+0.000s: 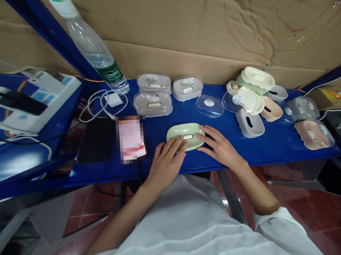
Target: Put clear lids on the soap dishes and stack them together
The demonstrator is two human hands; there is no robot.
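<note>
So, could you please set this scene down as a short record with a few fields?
Surface: blue table
Left hand: fingers on the near left edge of the green soap dish
Right hand: fingers on its right side
Behind: three closed grey boxes, water bottle
Right: heap of loose dishes and clear lids
Left: black tablet, white cable

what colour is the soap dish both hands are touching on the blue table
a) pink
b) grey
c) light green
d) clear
c, the left hand and the right hand both rest their fingers on a light green soap dish at the front of the blue table; the clear-lidded grey boxes sit further back, untouched.
</note>
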